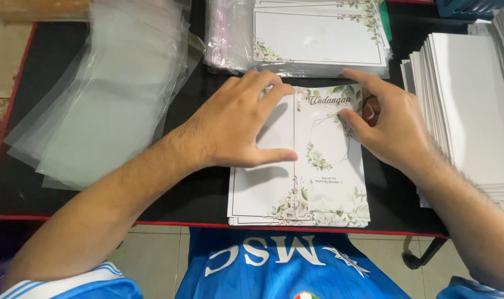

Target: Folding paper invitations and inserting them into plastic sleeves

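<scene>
A floral invitation card (328, 152) lay atop a small card stack (263, 194) at the black table's (208, 191) near edge — long axis running twelve to six, title end at twelve. The left hand (238, 119) pressed flat, fingers spread; the right hand (387, 119) pinched the card's upper corner — clear sleeves (105, 99) at ten o'clock.

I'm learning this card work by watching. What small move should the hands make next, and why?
Probably press the fold flat. The left hand pins the floral card on its stack, and the right hand pinches the card's upper right edge, so the card looks half closed.
</scene>
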